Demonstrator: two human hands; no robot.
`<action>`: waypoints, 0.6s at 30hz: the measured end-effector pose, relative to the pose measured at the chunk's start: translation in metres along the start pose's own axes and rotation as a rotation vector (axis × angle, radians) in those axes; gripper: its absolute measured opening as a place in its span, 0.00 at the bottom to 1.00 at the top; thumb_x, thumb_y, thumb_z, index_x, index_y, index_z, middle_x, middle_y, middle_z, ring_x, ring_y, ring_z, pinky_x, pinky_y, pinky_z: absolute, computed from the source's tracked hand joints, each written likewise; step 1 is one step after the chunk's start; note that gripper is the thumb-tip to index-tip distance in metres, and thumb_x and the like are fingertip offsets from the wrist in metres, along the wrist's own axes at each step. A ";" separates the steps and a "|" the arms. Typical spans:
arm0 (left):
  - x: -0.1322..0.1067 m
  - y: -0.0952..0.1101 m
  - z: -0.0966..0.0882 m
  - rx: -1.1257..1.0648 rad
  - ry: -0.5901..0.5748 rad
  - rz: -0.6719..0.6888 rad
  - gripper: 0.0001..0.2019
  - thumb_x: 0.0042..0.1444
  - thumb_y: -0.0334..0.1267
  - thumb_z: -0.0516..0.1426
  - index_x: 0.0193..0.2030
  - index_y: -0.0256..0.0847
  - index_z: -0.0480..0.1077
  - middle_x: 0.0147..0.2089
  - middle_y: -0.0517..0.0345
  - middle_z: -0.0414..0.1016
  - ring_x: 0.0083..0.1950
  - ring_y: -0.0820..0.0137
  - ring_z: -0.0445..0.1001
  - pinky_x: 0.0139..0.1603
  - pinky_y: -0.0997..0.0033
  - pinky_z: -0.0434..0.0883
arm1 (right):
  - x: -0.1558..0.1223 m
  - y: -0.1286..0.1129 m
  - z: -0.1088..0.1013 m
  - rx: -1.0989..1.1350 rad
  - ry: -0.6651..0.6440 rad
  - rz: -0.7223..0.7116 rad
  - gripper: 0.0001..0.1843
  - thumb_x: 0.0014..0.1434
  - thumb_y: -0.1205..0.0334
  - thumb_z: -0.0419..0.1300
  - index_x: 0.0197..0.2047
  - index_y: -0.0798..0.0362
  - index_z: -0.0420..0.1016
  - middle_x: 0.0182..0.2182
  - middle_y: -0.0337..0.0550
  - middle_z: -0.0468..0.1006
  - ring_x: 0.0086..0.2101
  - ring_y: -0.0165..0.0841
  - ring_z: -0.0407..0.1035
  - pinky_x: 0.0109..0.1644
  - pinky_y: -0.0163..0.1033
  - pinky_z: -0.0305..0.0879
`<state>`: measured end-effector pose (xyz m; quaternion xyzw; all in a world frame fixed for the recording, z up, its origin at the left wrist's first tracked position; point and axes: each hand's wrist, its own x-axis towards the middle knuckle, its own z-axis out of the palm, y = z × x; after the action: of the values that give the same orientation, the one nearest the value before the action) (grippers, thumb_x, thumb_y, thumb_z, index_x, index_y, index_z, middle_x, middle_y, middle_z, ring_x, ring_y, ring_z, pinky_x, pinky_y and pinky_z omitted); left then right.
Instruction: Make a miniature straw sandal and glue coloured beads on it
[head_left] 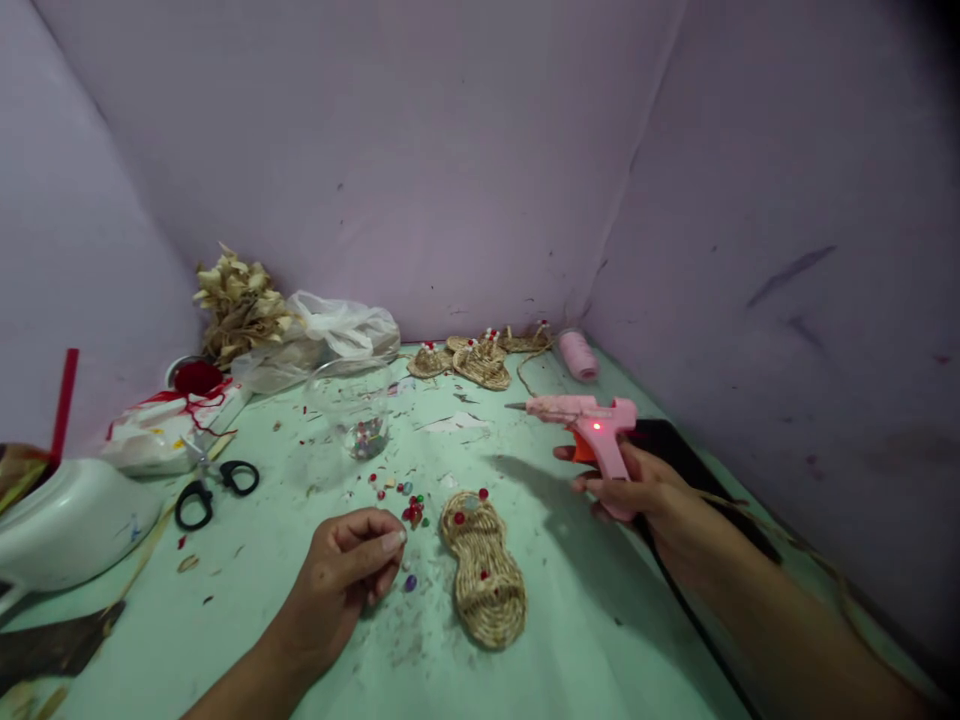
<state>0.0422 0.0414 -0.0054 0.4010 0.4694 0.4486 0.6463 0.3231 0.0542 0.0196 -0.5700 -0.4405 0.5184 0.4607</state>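
My right hand [637, 480] is wrapped round the handle of a pink glue gun [577, 410]; its red light glows and its nozzle points left, held above the table. Below and left of the gun lies a small woven straw slipper [484, 570], with red beads [459, 518] on it and a pale patch near its far end. To the slipper's left, my left hand [352, 560] is closed in a pinch; whatever its fingertips hold is too small to make out. Loose red and coloured beads [414, 510] lie just beyond those fingertips, with a purple bead [410, 582] close by.
A clear plastic cup [352, 410] holds more beads. Black-handled scissors [217, 490] and a white pot [75, 520] are on the left. Several beaded straw slippers [480, 362] and a pink thread spool [577, 355] stand by the back wall. A dark flat object [675, 450] lies under my right arm.
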 end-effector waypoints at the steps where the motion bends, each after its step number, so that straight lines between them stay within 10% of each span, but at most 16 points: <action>1: 0.000 0.000 0.000 0.004 0.001 -0.004 0.11 0.39 0.41 0.64 0.22 0.34 0.70 0.16 0.63 0.62 0.16 0.82 0.56 0.16 0.80 0.48 | -0.009 0.004 -0.001 0.046 -0.035 -0.040 0.22 0.44 0.63 0.62 0.45 0.52 0.68 0.37 0.44 0.73 0.29 0.31 0.65 0.23 0.31 0.59; 6: 0.000 -0.001 0.001 0.023 0.005 -0.015 0.11 0.39 0.41 0.64 0.22 0.34 0.71 0.17 0.62 0.63 0.16 0.81 0.56 0.16 0.80 0.48 | -0.047 0.038 -0.007 0.026 -0.102 -0.066 0.21 0.57 0.45 0.50 0.39 0.54 0.72 0.18 0.36 0.64 0.20 0.28 0.54 0.23 0.34 0.50; 18: 0.000 0.002 0.003 0.043 0.002 -0.014 0.11 0.40 0.41 0.64 0.22 0.34 0.71 0.19 0.61 0.64 0.17 0.82 0.57 0.17 0.79 0.49 | -0.062 0.050 -0.005 -0.155 -0.085 -0.087 0.18 0.54 0.44 0.53 0.32 0.50 0.72 0.19 0.35 0.60 0.21 0.29 0.54 0.24 0.34 0.54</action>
<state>0.0449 0.0420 -0.0033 0.4110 0.4822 0.4345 0.6401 0.3247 -0.0163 -0.0180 -0.5617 -0.5227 0.4862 0.4182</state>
